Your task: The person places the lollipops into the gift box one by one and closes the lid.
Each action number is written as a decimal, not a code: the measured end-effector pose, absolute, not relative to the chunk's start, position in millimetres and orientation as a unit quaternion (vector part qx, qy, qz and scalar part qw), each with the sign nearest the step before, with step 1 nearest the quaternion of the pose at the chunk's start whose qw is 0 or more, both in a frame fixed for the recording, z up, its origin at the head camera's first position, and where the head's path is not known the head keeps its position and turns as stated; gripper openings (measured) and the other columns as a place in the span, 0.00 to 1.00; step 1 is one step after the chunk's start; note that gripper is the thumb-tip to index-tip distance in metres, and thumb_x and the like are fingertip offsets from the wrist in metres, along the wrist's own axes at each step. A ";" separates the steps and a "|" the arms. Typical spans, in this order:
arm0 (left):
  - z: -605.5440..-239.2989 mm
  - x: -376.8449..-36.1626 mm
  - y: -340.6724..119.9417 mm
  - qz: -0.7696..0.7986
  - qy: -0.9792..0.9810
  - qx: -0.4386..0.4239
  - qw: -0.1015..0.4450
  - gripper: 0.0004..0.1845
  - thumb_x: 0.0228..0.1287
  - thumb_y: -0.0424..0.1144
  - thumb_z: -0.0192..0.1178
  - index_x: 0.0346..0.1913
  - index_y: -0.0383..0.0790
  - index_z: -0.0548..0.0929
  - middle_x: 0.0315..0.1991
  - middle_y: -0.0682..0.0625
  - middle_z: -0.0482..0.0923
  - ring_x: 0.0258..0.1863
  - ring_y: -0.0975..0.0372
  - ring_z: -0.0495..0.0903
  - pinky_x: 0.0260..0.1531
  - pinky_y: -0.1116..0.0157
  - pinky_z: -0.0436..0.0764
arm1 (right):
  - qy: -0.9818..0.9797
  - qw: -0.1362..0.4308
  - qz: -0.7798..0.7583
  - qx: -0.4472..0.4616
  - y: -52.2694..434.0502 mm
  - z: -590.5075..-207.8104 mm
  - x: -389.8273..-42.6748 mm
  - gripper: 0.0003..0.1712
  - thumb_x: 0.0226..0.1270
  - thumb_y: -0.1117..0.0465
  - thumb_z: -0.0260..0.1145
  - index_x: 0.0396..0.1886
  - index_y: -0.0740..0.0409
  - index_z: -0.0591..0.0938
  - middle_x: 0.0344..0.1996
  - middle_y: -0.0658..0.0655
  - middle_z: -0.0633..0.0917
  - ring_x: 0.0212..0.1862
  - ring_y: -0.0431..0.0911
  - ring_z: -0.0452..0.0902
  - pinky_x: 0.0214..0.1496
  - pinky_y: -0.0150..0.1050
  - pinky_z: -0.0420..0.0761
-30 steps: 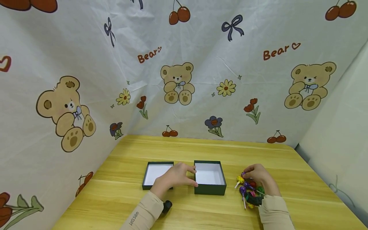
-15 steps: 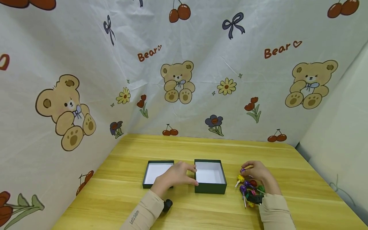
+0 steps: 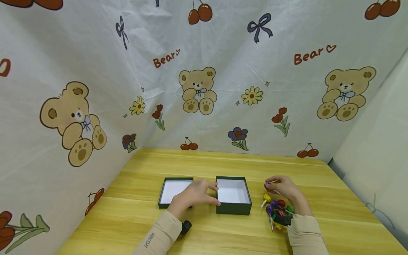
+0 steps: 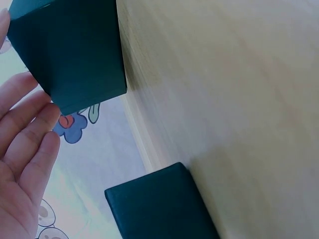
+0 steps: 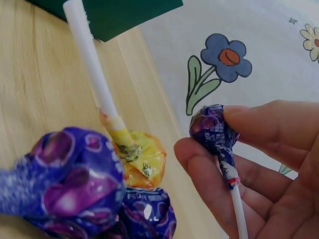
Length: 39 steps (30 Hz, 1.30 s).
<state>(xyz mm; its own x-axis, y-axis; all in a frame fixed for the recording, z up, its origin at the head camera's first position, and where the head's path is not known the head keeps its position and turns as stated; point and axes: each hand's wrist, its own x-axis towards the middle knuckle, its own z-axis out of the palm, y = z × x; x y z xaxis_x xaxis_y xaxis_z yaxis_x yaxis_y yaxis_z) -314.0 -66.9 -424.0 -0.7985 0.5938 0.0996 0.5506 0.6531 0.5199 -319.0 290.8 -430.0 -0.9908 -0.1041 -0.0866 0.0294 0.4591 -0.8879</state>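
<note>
My right hand (image 3: pixel 284 186) pinches a purple-wrapped lollipop (image 5: pixel 212 127) between thumb and fingers, its white stick pointing back into the palm. Just below that hand lies a small heap of lollipops: a yellow one (image 3: pixel 267 198), a purple one (image 3: pixel 269 209), a red one (image 3: pixel 281 203) and a green one (image 3: pixel 289 209). A dark green box (image 3: pixel 233 209) with a white inside stands uncovered at the middle of the table. My left hand (image 3: pixel 197 194) touches its left side with fingers extended and thumb spread near the front corner.
Left of the box lies the shallow green lid (image 3: pixel 175 206), white inside up, partly hidden behind my left hand. A black wrist-worn device (image 3: pixel 185 227) shows by the left sleeve. A patterned cloth (image 3: pixel 197 46) hangs behind the wooden table (image 3: pixel 220 233).
My right hand has lifted the purple lollipop off the heap and shifted slightly up and left with it. The left hand stays in place against the box.
</note>
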 end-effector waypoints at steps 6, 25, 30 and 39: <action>-424.7 -314.8 -66.7 0.271 0.908 0.318 0.039 0.27 0.53 0.53 0.75 0.54 0.43 0.88 0.64 0.50 0.79 0.66 0.55 0.77 0.62 0.60 0.79 | 0.860 0.058 -0.506 -0.022 288.2 -426.6 -318.9 0.19 0.74 0.70 0.56 0.59 0.80 0.74 0.43 0.63 0.88 0.42 0.47 0.85 0.45 0.39 0.86; -422.6 -313.6 -67.2 0.277 0.908 0.311 0.051 0.27 0.54 0.53 0.76 0.55 0.43 0.87 0.66 0.50 0.78 0.68 0.54 0.74 0.64 0.58 0.78 | 0.872 0.037 -0.486 -0.033 280.0 -414.8 -314.6 0.17 0.74 0.68 0.60 0.56 0.77 0.78 0.45 0.65 0.88 0.45 0.48 0.86 0.53 0.48 0.85; -421.7 -312.4 -67.4 0.278 0.909 0.307 0.054 0.27 0.54 0.53 0.75 0.55 0.43 0.87 0.66 0.50 0.77 0.69 0.54 0.74 0.64 0.57 0.78 | 0.878 0.038 -0.475 -0.038 276.5 -408.6 -311.9 0.19 0.74 0.66 0.61 0.57 0.75 0.78 0.46 0.65 0.88 0.49 0.53 0.85 0.58 0.55 0.82; -420.9 -311.9 -66.8 0.281 0.909 0.301 0.059 0.27 0.54 0.53 0.75 0.55 0.43 0.87 0.67 0.51 0.77 0.69 0.54 0.73 0.64 0.57 0.78 | 0.887 0.024 -0.459 -0.049 269.3 -398.9 -309.8 0.16 0.72 0.65 0.64 0.54 0.72 0.82 0.46 0.64 0.87 0.48 0.51 0.83 0.56 0.56 0.80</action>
<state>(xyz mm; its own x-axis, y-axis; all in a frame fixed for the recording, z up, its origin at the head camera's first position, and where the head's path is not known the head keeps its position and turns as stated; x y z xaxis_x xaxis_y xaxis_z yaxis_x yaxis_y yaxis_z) -311.9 -66.8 -420.9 -0.8118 0.5807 0.0614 0.5143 0.6611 0.5463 -309.8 269.3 -398.9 -0.9941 -0.1088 0.0013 -0.0638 0.5731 -0.8170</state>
